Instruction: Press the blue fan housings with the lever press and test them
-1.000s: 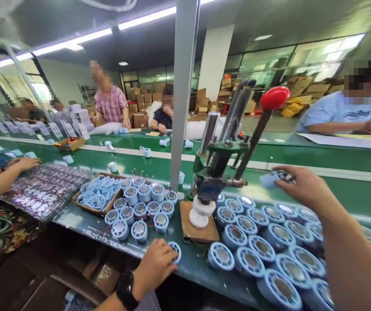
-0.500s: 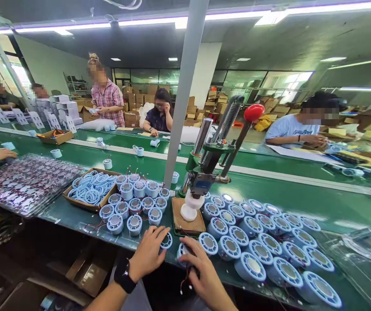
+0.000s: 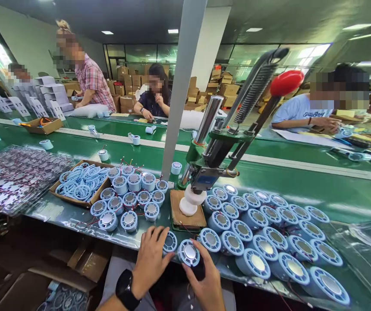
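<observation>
Cardbd boxes (image 3: 229, 89) piled in bkgd, w/ co-worker in plaid shirt (image 3: 95, 81) stdg nr stacked white cartons (image 3: 55, 94).

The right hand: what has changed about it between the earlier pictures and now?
The right hand moved left and toward the body, from over the green surface to beside the left hand. It held something blue then; now it holds a round blue part, metal disc up. The left hand stays at another blue part; the press stays in place.
</observation>
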Available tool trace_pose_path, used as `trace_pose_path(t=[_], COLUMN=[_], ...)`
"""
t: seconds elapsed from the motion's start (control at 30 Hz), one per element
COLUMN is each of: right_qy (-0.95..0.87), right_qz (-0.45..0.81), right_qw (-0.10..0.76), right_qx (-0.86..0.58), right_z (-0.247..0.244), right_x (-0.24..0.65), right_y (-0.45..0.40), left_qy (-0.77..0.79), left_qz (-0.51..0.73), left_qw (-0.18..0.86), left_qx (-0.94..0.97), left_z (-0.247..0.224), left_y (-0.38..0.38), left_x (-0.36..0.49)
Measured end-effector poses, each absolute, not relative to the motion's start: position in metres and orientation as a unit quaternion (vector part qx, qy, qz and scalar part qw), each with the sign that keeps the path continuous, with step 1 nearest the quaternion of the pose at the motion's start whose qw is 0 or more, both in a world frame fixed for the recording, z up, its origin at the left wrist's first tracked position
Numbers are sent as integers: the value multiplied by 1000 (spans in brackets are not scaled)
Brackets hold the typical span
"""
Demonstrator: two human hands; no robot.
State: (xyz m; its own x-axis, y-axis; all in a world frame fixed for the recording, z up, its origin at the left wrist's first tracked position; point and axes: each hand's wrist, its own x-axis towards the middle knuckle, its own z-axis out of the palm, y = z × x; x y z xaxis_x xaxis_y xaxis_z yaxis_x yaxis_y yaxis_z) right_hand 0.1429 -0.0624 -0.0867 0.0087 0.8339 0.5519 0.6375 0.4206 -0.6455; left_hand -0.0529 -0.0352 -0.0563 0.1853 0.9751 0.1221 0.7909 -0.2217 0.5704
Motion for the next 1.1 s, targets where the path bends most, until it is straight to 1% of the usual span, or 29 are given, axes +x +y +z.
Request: trace_pose_path(t=[0.13,0.2,0.3,0.4,0.57,0.8,0.9,1.1], right_qy=[-686,-685,-688,-681,-662,-661,-682,-766], right_qz=[124,132,149,164,180,213,189,80], right_qw=[466,471,485,501,515,520,495,396], right_qx=[-544,-539,-520,-507,-514,-497,-504,-501], right_z=[-85,-83,-84,-89,-96,-83,-84,-93], right_x=[135,124,106,95,91,90,90,95], right_y=[-62,-57,-46,-40,-39,-40,-40,-44], left_qy=[566,528,473,472,490,515,533,541], left_qz=[316,330,290,254,254,305,329,364], left_qw=[227,246,231,216,242,290,320,361], left_qx=[727,743,800,816,799,747,711,667], left_z=[-47,-34,-15,-3,-4,-9,-18,-54], left_y=[-33,-33,-32,-29,-25,-32,-34,-45], left_x=[-57,-60,-62,-61,-62,-56,-54,-47])
